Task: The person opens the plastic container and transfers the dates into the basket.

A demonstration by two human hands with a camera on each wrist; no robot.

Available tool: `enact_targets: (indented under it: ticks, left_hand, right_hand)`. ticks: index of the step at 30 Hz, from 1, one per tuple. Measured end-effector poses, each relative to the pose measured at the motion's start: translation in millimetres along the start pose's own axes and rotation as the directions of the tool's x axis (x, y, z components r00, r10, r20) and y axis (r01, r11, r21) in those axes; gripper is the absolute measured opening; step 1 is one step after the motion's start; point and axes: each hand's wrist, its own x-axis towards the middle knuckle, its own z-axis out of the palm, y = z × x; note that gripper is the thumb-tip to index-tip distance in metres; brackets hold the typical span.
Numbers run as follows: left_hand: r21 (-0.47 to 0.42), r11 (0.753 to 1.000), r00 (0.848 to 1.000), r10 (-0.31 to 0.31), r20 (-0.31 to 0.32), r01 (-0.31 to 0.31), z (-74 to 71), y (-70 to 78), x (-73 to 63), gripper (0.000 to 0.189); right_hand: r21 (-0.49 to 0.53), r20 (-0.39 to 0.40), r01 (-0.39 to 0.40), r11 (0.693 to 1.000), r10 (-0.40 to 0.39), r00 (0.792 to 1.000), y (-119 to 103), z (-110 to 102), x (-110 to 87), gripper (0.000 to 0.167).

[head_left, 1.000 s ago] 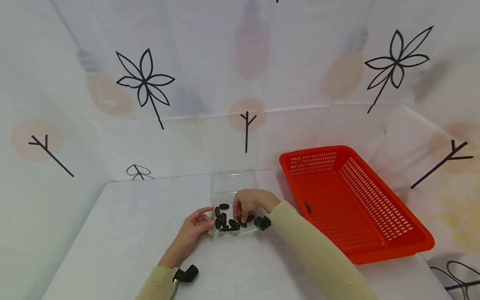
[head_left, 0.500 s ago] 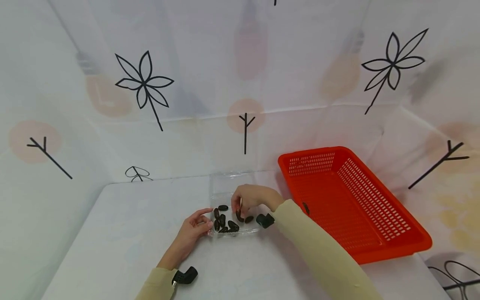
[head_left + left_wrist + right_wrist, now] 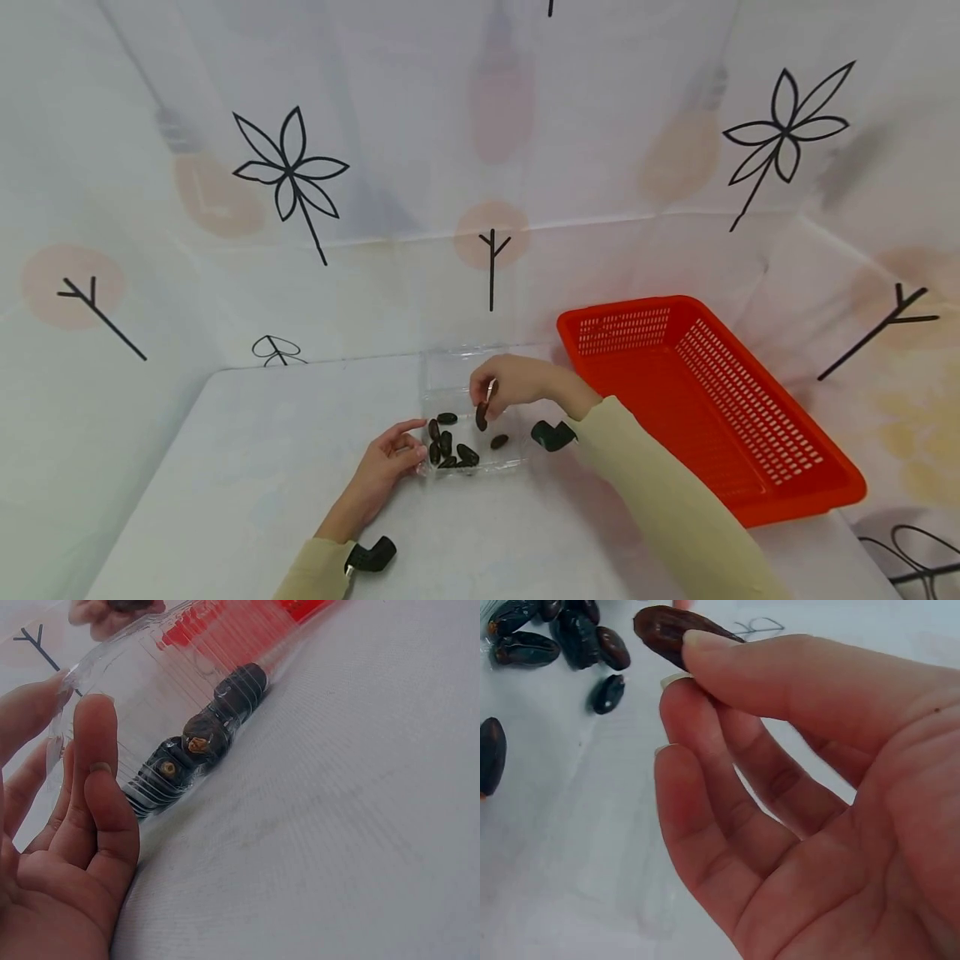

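Observation:
My right hand (image 3: pixel 517 385) is raised over the clear plastic box (image 3: pixel 512 461), pinching a dark brown date (image 3: pixel 482 416) between thumb and fingertips. Close up in the right wrist view, the glossy, wrinkled date (image 3: pixel 664 631) lies along the thumb tip. Several other dates (image 3: pixel 468 454) sit in the left half of the box, and a single date (image 3: pixel 499 442) lies apart on the right. My left hand (image 3: pixel 384 468) holds the box's left side, thumb and fingers at the wall. In the left wrist view, date ends (image 3: pixel 204 742) show through the ribbed plastic.
A large red perforated basket (image 3: pixel 795 492) stands to the right, partly behind my right sleeve (image 3: pixel 660 492). The box's clear lid (image 3: pixel 468 367) stands open at the back. A printed cloth (image 3: pixel 375 275) hangs behind the white table (image 3: pixel 247 467).
My right hand has lifted the date up from the box floor and drawn slightly back and up. The left hand stays at the box's side. The forearm now covers the date seen in the basket.

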Motion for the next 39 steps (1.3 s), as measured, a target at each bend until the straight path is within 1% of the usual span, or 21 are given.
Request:
enact_targets:
  ticks: [3, 6, 9, 11, 14, 18, 20, 22, 25, 30, 35, 37, 39]
  left_hand:
    - [0.000, 1.000, 1.000, -0.005, -0.003, 0.005, 0.3, 0.1, -0.8, 0.053]
    - [0.003, 1.000, 1.000, 0.000, 0.003, 0.000, 0.0, -0.6, -0.8, 0.052]
    - [0.005, 1.000, 1.000, 0.010, -0.002, -0.010, -0.3, -1.2, -0.1, 0.052]
    - [0.010, 1.000, 1.000, 0.022, -0.004, -0.022, -0.2, -1.3, -0.1, 0.051]
    - [0.019, 0.999, 0.999, 0.036, 0.008, -0.036, -0.2, -2.0, 0.5, 0.051]
    - [0.018, 0.999, 0.999, 0.045, 0.026, -0.046, -0.4, -2.0, 0.1, 0.052]
    - [0.013, 0.999, 0.999, 0.045, 0.025, -0.045, -0.9, -1.9, -0.3, 0.052]
    - [0.010, 0.999, 0.999, 0.044, 0.027, -0.044, -1.5, -2.1, -0.3, 0.053]
    - [0.011, 0.999, 0.999, 0.042, 0.026, -0.043, -2.7, -2.7, -0.4, 0.053]
    - [0.028, 0.998, 0.999, 0.047, 0.023, -0.047, -4.0, -3.4, -1.2, 0.053]
    - [0.018, 0.999, 0.999, 0.043, 0.016, -0.043, -3.7, -2.5, -1.8, 0.053]
    - [0.010, 0.999, 0.999, 0.036, 0.012, -0.036, -3.3, -2.8, -1.5, 0.053]
    - [0.009, 0.999, 0.999, 0.032, 0.012, -0.032, -3.1, -3.4, -1.0, 0.052]
  right_hand:
    - [0.037, -0.017, 0.005, 0.999, -0.005, 1.000, -1.6, -5.5, -11.9, 0.018]
    - [0.075, -0.048, -0.015, 0.997, 0.019, 0.999, -0.1, -10.1, -26.1, 0.017]
    - [0.105, -0.105, -0.029, 0.994, 0.040, 0.994, 4.7, -13.6, -41.2, 0.013]
    - [0.112, -0.160, -0.035, 0.993, 0.053, 0.986, 8.5, -15.9, -52.5, 0.012]
    - [0.117, -0.246, -0.043, 0.992, 0.071, 0.967, 15.5, -19.7, -71.9, 0.011]
    - [0.116, -0.356, -0.066, 0.991, 0.104, 0.929, 27.2, -24.0, -100.2, 0.011]
    - [0.115, -0.396, -0.072, 0.991, 0.113, 0.911, 34.1, -25.9, -114.0, 0.013]
    - [0.112, -0.422, -0.080, 0.990, 0.120, 0.899, 41.8, -27.6, -127.2, 0.013]
    - [0.116, -0.432, -0.088, 0.989, 0.130, 0.892, 54.9, -29.8, -144.9, 0.013]
    - [0.117, -0.436, -0.146, 0.982, 0.183, 0.881, 77.5, -32.2, -165.9, 0.013]
    - [0.131, -0.429, -0.149, 0.980, 0.192, 0.883, 92.6, -33.6, -174.8, 0.015]
    - [0.124, -0.434, -0.159, 0.979, 0.198, 0.879, 96.0, -34.1, -175.9, 0.016]
    - [0.112, -0.442, -0.191, 0.975, 0.221, 0.869, 98.9, -34.6, -176.3, 0.017]
